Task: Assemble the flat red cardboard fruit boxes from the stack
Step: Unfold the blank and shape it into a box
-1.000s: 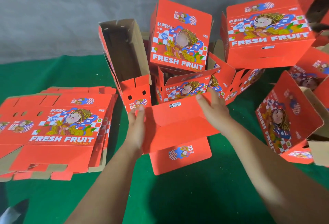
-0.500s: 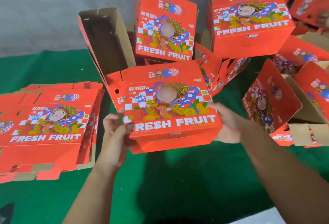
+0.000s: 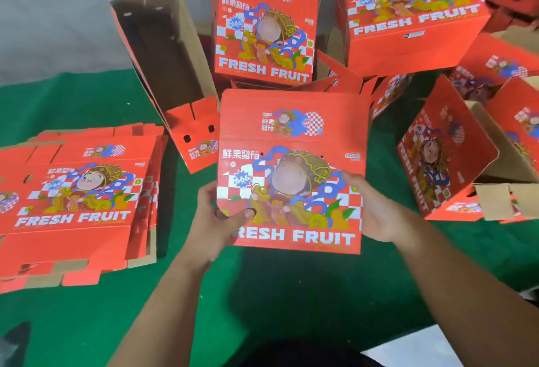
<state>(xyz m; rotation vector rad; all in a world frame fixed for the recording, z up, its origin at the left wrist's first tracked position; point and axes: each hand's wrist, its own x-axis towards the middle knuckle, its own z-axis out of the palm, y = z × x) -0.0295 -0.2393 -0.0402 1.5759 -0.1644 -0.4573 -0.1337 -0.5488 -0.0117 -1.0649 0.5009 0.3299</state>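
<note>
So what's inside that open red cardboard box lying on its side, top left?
The open red cardboard box shows only bare brown cardboard walls with small slots; its deepest end is shadowed, so I cannot tell.

Red printed cardboard box (image 3: 291, 168), smooth with a slight sheen outside; an open box (image 3: 163, 54) shows raw matt brown corrugated board, on green felt-like cloth (image 3: 291, 293).

Green felt floor (image 3: 291, 308) meets grey wall (image 3: 58, 16).
</note>
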